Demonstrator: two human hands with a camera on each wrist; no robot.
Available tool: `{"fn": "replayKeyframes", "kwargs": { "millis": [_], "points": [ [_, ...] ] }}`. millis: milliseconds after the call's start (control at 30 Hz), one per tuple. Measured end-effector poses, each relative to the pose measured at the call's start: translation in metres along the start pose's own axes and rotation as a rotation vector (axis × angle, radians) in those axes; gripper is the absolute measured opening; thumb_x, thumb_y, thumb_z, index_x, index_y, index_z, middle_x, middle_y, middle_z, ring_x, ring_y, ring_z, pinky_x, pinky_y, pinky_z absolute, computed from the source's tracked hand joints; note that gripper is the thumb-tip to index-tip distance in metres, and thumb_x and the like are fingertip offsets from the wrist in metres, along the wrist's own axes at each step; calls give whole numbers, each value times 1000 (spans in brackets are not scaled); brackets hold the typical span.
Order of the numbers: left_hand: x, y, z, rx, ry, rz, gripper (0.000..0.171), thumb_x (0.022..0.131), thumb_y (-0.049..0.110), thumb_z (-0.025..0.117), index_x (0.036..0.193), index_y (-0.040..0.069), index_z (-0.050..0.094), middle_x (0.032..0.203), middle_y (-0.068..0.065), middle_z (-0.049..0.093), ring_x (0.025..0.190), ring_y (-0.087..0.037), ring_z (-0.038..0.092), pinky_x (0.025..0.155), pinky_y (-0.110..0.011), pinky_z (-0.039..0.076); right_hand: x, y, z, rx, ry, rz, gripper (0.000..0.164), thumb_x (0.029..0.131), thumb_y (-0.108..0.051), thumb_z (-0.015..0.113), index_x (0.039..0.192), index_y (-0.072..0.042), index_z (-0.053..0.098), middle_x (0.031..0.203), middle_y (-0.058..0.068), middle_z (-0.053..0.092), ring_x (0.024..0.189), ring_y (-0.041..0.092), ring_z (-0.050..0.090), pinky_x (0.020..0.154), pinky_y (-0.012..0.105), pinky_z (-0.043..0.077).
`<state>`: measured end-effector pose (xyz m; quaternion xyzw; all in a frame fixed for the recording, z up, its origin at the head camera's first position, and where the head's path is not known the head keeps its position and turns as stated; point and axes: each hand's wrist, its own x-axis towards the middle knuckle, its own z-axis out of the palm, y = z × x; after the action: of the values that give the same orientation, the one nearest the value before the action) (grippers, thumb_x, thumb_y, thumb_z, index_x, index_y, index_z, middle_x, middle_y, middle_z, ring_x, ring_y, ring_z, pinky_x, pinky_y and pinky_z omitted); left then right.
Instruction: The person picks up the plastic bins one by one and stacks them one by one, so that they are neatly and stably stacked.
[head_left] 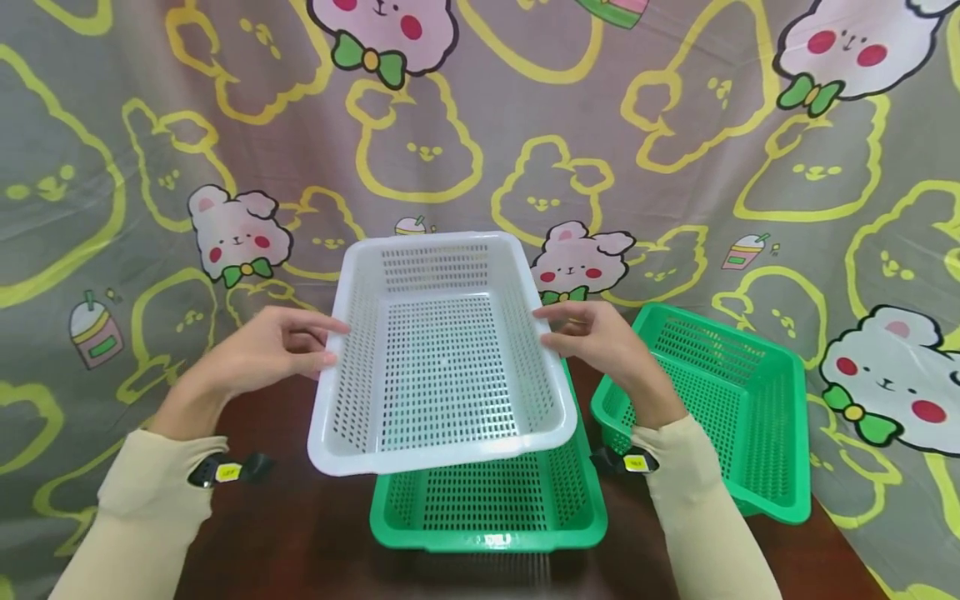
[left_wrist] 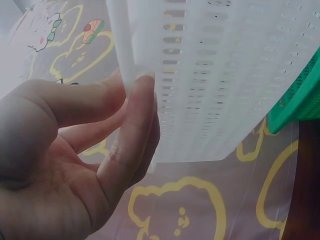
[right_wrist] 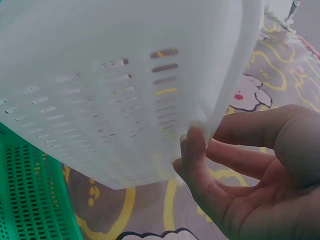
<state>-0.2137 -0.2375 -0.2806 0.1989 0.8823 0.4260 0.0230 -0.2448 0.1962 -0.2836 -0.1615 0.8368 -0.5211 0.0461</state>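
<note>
White basket (head_left: 450, 367): held tilted above the middle green basket (head_left: 487, 500) on the desk (head_left: 285, 517).
Left hand (head_left: 288, 346): pinches its left rim.
Right hand (head_left: 592, 337): pinches its right rim.
Right green basket (head_left: 765, 442): beside the middle green basket.

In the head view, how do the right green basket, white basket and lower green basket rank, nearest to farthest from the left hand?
1. White basket: the left hand pinches its left rim.
2. Lower green basket: below the white one, partly hidden.
3. Right green basket: over at the right side.
</note>
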Motion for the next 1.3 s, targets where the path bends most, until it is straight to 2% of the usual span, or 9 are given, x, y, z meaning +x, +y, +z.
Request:
{"fn": "replayKeyframes", "kwargs": {
  "millis": [200, 567, 900, 1067, 1300],
  "points": [
    [4, 1, 8, -12, -13, 18, 54, 90, 16, 80, 138, -1, 62, 113, -21, 72, 92, -25, 77, 83, -44, 65, -9, 7, -5, -5, -1, -5, 43, 96, -16, 74, 137, -6, 65, 130, 21, 68, 99, 26, 75, 87, 41, 64],
    [11, -1, 24, -30, -49, 21, 55, 90, 16, 81, 139, -1, 62, 113, -20, 71, 93, -24, 77, 85, -45, 64, -21, 19, -13, -7, -6, 38, 45, 95, -15, 75, 137, -3, 64, 120, 25, 69, 93, 26, 74, 80, 40, 65],
    [15, -5, 34, -39, -64, 27, 54, 89, 14, 81, 138, -2, 62, 115, -21, 71, 94, -26, 78, 84, -46, 64, -22, 31, -14, 6, -17, 9, 43, 95, -12, 74, 135, 0, 65, 115, 26, 69, 84, 22, 73, 75, 47, 63],
    [16, -5, 37, -46, -71, 26, 52, 90, 12, 80, 137, -3, 62, 112, -21, 71, 90, -24, 78, 81, -42, 65, -24, 36, -14, 4, -21, -7, 44, 95, -12, 74, 135, 3, 64, 116, 27, 69, 84, 22, 73, 75, 43, 63],
    [17, -5, 42, -47, -77, 1, 51, 90, 11, 80, 136, -3, 63, 108, -20, 71, 88, -22, 77, 80, -42, 65, -28, 40, -12, -3, -15, 15, 44, 94, -12, 74, 135, 3, 64, 116, 28, 70, 86, 24, 72, 78, 39, 64]
  ]
}}
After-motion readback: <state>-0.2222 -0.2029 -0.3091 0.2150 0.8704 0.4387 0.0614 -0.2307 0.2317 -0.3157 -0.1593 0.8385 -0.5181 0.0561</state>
